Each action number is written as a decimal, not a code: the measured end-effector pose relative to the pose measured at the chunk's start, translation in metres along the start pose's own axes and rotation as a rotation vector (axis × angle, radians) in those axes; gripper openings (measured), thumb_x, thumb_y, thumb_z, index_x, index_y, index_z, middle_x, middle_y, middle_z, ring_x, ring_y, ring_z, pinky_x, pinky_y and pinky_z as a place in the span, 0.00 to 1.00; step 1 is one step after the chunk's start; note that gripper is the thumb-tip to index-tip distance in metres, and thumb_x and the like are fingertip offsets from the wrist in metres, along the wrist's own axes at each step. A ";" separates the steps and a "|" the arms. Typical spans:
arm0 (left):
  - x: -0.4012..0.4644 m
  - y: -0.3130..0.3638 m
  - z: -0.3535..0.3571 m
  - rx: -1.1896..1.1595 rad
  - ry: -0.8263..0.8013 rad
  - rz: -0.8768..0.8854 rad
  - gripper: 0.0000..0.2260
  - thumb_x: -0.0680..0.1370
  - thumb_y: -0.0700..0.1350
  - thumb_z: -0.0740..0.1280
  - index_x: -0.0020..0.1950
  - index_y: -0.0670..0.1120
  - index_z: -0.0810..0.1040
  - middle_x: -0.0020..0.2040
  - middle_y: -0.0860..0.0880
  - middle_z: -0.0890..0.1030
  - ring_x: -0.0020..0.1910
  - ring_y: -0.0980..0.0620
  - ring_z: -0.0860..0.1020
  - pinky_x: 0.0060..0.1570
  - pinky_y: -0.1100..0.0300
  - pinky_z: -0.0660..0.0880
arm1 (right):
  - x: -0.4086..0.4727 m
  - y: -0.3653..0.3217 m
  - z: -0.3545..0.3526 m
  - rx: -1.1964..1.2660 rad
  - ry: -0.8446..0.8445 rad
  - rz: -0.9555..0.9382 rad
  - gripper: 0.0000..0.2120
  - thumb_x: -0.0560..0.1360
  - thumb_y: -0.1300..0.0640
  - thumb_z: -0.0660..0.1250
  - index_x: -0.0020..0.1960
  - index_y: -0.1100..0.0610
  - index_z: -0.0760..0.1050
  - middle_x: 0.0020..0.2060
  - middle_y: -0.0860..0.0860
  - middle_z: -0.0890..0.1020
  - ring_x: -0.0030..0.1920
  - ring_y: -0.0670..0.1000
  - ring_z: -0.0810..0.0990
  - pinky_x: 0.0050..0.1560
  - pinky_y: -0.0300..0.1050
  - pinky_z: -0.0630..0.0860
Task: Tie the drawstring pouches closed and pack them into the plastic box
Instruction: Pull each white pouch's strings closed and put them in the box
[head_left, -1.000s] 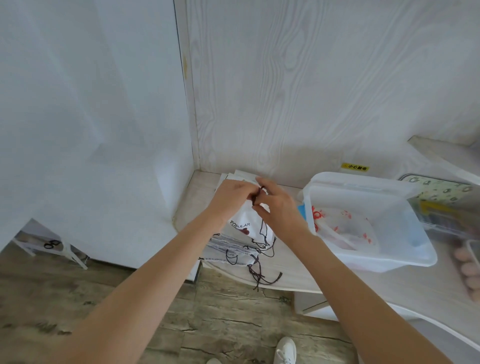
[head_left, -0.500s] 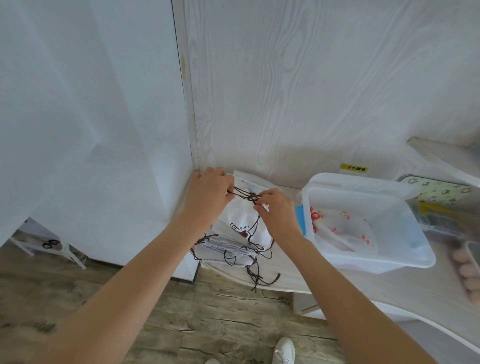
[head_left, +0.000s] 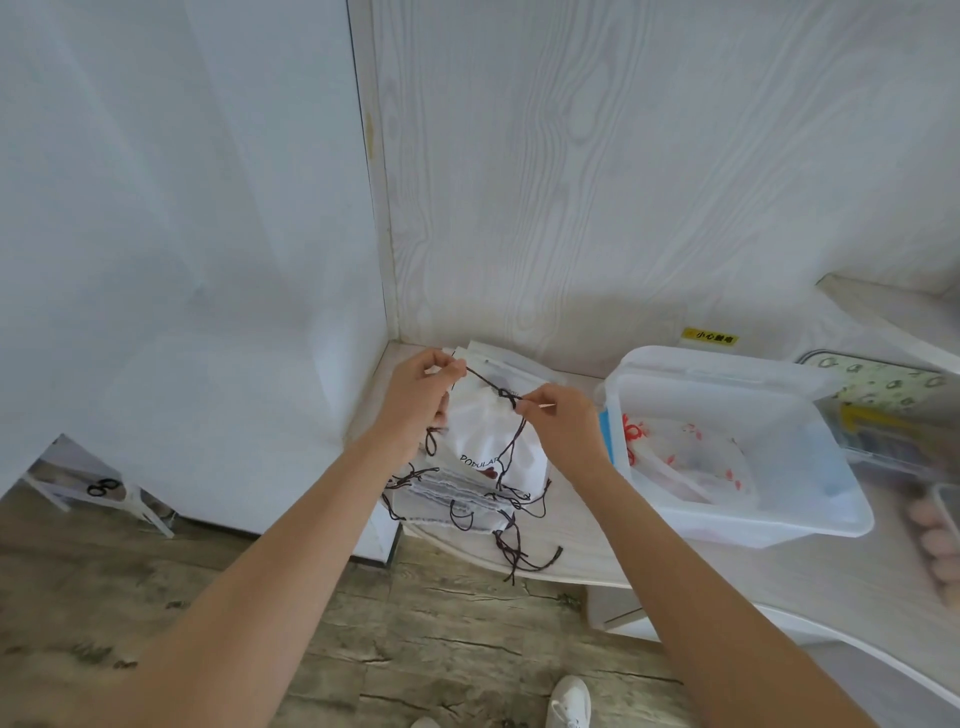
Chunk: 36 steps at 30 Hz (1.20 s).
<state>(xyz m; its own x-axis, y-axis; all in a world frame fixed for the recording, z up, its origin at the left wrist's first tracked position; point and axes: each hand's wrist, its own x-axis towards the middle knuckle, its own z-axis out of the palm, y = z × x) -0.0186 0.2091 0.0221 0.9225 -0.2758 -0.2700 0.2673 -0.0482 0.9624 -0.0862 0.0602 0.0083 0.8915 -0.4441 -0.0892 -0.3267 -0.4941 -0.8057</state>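
Your two bare forearms reach forward over a pale wood-grain counter (head_left: 582, 551) set into a corner of white wood-grain wall panels. Your left hand (head_left: 418, 397) has its fingers curled, pinching one end of a dark braided drawstring (head_left: 485, 384) between thumb and fingertip; your right hand (head_left: 558, 423) is curled the same way, pinching the other end just beside a knot (head_left: 508, 397) that sits between the two hands. The cord runs taut from hand to hand — the knot lies at the gathered neck of a white fabric drawstring pouch (head_left: 483, 441) printed with the word "POPULAR" and a small dark red mark. That pouch hangs from the cord, its lower part touching a flat stack of more white pouches (head_left: 447, 501) whose loose dark cords trail over the counter's front edge. Behind your hands lie a few flat white sheets or bags against the wall. To the right, just beside your right wrist, stands a translucent white rectangular plastic box (head_left: 779, 525), lid off — inside it rests a white pouch with red printed figures (head_left: 680, 457). A small yellow label (head_left: 710, 336) is stuck on the wall above the box. Below the counter, worn wooden floorboards and the toe of your white shoe (head_left: 569, 701) show.
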 end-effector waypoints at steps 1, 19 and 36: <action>0.001 -0.003 0.001 0.021 0.024 -0.005 0.08 0.77 0.40 0.66 0.38 0.45 0.71 0.22 0.55 0.64 0.21 0.56 0.58 0.20 0.68 0.58 | 0.000 0.000 -0.001 0.080 -0.009 0.061 0.06 0.75 0.58 0.66 0.43 0.58 0.79 0.38 0.46 0.78 0.36 0.43 0.72 0.37 0.34 0.67; 0.007 -0.033 -0.003 -0.055 0.106 -0.270 0.08 0.77 0.38 0.64 0.38 0.44 0.72 0.29 0.51 0.60 0.18 0.59 0.56 0.17 0.69 0.52 | 0.002 0.010 -0.012 1.254 -0.167 0.357 0.11 0.76 0.62 0.57 0.39 0.58 0.76 0.40 0.52 0.84 0.47 0.48 0.80 0.55 0.41 0.70; 0.005 0.004 -0.012 0.345 -0.252 -0.080 0.08 0.78 0.48 0.65 0.42 0.45 0.76 0.30 0.53 0.62 0.25 0.57 0.59 0.24 0.67 0.56 | 0.007 -0.002 0.003 0.474 -0.106 0.062 0.11 0.78 0.66 0.58 0.50 0.65 0.79 0.31 0.51 0.75 0.27 0.41 0.71 0.31 0.28 0.68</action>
<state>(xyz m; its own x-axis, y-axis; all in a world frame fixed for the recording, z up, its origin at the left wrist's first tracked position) -0.0097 0.2190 0.0246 0.7941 -0.4821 -0.3701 0.1872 -0.3854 0.9036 -0.0784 0.0610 0.0077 0.9100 -0.3712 -0.1849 -0.2235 -0.0635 -0.9726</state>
